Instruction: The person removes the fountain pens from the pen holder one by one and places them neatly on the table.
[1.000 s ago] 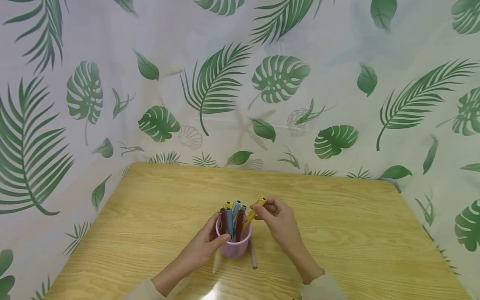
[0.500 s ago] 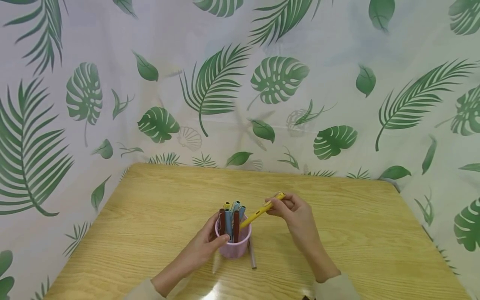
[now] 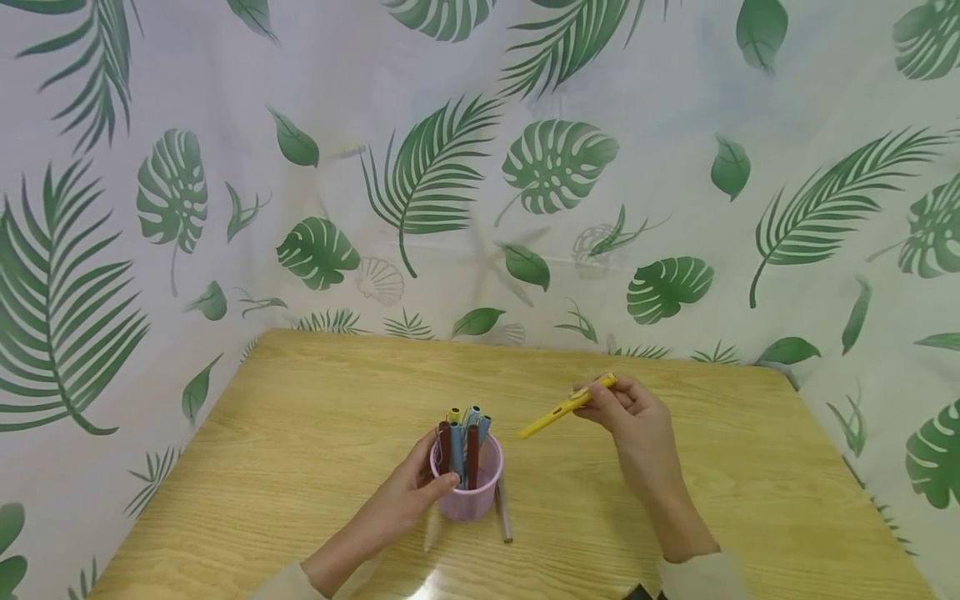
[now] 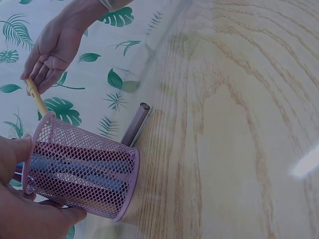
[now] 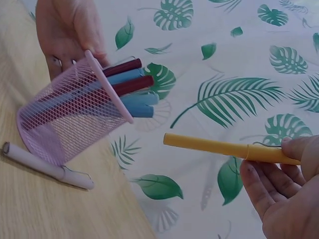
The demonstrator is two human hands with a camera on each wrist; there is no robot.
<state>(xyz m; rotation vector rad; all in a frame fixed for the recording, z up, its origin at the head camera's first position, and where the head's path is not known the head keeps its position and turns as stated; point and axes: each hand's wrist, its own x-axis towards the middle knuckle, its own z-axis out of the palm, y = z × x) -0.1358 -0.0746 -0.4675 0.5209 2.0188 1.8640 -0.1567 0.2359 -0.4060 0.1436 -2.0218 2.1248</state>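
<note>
My left hand grips a pink mesh pen cup by its side, with the thumb near the rim. Dark red, light blue and yellow pens stand in the cup, caps up. To the right, my right hand pinches a yellow pen by its capped end. The pen slants down toward the cup, its lower end out past the rim. In the right wrist view the yellow pen shows whole up to the fingers, its clip by the thumb.
A greyish-pink pen lies on the wooden table right beside the cup's base. Leaf-printed cloth hangs behind the table and along its sides. A small dark object shows at the bottom edge near the right sleeve.
My right hand has drawn the yellow pen out of the cup and carried it up and to the right. My left hand keeps its grip on the cup.
</note>
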